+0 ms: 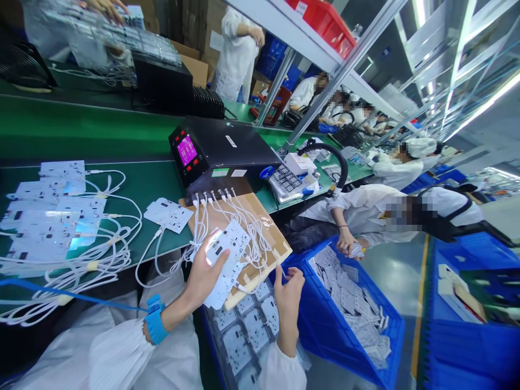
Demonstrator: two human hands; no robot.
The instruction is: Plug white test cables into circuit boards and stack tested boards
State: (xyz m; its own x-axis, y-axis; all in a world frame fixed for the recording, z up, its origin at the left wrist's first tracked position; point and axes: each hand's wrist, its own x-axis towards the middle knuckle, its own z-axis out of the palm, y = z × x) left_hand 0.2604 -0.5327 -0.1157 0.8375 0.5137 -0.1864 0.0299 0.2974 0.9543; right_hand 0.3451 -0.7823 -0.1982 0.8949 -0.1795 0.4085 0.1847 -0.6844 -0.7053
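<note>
My left hand (pixel 205 271), with a blue strap at the wrist, holds a white circuit board (pixel 228 260) between thumb and fingers above a cardboard sheet (pixel 260 203). To its right, my right hand (pixel 287 287) is raised by the cardboard's corner, thumb and index finger apart, with nothing seen between them. White cables (pixel 203 216) run from the front of a black box with a lit pink screen (pixel 187 150) over the cardboard. Another white board (pixel 168 215) lies on the green table with a cable at its edge. Below my hands is a tray of white boards (pixel 238 346).
Several wired boards (pixel 44 233) and coiled cables (pixel 93 265) cover the left table. A blue bin (pixel 325 319) of white pieces stands at the right, where a person in white (pixel 374 208) leans over it. A metal post (pixel 317 108) rises behind the black box.
</note>
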